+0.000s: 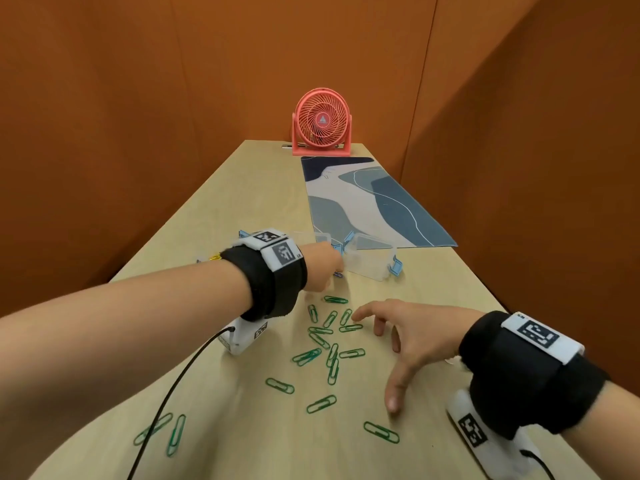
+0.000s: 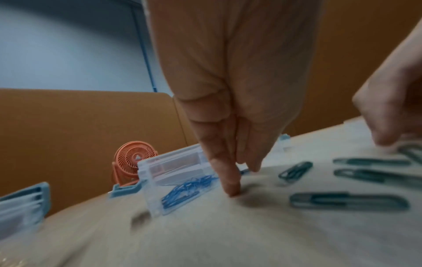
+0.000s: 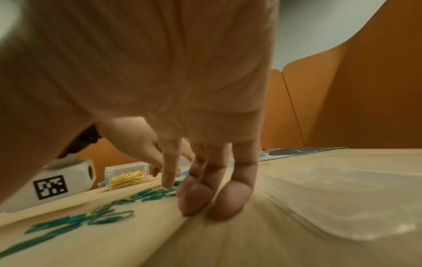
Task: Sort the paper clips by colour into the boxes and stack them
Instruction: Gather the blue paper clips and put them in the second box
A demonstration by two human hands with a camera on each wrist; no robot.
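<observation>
Your left hand (image 1: 323,271) hides much of the clear plastic box with pale blue latches (image 2: 180,178) that holds the blue paper clips (image 2: 187,187); in the head view only its far edge shows, and both wrist views are smeared with blur. A second clear box (image 3: 126,173) with the gold paper clips (image 3: 128,178) peeks out behind your left wrist, cut off by the white camera housing. A third clear, empty-looking box (image 1: 370,256) stands just right of your left hand, at the near edge of the blue patterned mat (image 1: 367,202). Your left fingers (image 2: 224,173) point straight down, one tip touching the pale wooden tabletop (image 1: 242,427) beside the blue-clip box; whether they pinch a clip you cannot tell. Your right hand (image 1: 412,336) hovers palm down, its fingers spread and relaxed, gripping nothing, the tips touching the tabletop at the edge of the scattered green paper clips (image 1: 329,344). A coral desk fan (image 1: 322,123) stands at the far end.
</observation>
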